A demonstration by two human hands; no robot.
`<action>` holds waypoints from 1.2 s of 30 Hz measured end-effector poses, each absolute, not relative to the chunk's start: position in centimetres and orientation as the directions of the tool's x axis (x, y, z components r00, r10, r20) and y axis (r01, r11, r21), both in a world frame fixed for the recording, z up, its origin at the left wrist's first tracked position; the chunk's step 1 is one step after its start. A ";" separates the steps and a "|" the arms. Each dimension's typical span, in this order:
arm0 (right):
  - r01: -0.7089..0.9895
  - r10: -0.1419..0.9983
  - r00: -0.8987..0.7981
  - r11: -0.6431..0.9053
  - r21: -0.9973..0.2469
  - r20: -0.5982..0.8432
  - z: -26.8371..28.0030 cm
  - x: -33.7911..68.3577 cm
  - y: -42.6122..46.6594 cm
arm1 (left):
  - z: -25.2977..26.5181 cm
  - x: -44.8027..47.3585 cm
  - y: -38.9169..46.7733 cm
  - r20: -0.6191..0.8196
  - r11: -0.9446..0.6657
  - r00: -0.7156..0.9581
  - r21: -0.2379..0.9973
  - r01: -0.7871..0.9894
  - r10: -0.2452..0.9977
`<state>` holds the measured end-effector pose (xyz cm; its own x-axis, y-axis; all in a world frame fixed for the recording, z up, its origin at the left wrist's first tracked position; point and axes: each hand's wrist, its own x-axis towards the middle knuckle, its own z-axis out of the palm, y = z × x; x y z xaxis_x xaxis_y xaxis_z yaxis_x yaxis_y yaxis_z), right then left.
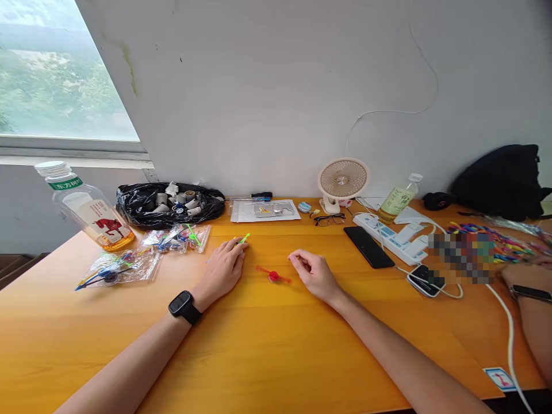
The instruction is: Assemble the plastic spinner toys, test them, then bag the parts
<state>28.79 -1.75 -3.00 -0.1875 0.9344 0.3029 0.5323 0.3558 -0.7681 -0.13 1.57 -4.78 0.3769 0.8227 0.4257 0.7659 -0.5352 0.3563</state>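
A small red spinner (273, 276) sits on the wooden table (241, 356) between my hands, its two thin arms smeared by motion. Just right of it is my right hand (317, 275), fingers curled in with thumb and fingertip together, apart from the spinner; nothing shows in them. My left hand (222, 267) lies palm down with fingers stretched out. A bright green arrow-shaped piece (244, 237) pokes out by its fingertips, and the rest is hidden. Left of that hand, clear plastic bags (176, 238) hold colourful small parts, and another bag (125, 270) holds a blue and black piece.
A large bottle (92, 210) and a black rubbish bag (129, 201) stand back left. Along the wall are a screwdriver (261, 198), fan (344, 181), glasses (330, 219) and second bottle (397, 201). A phone (368, 247), power strip (388, 238) and another person's arm (532, 310) are right.
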 end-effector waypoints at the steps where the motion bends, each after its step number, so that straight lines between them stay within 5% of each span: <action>1: 0.523 0.938 -0.186 0.346 -0.779 0.292 -3.1 28.8 -1.7 | -4.8 -0.2 1.8 0.427 -0.548 0.387 0.366 0.752 0.817; 8: 0.467 0.950 -0.175 0.311 -0.827 0.259 -3.5 29.0 -1.3 | -3.4 -0.9 3.6 0.374 -0.675 0.563 0.378 0.633 0.737; 14: 0.471 0.936 -0.152 0.351 -0.810 0.318 -2.7 29.1 -0.7 | -2.5 -1.5 4.4 0.353 -0.644 0.540 0.475 0.599 0.764; 25: 0.574 0.808 -0.350 0.585 -0.573 0.474 -0.6 24.8 11.4 | -2.7 -1.1 4.4 0.399 -0.640 0.504 0.556 0.531 0.766; 36: 0.750 0.842 -0.434 0.534 -0.390 0.320 -3.1 21.1 16.6 | -2.0 -0.8 3.8 0.377 -0.638 0.521 0.550 0.539 0.766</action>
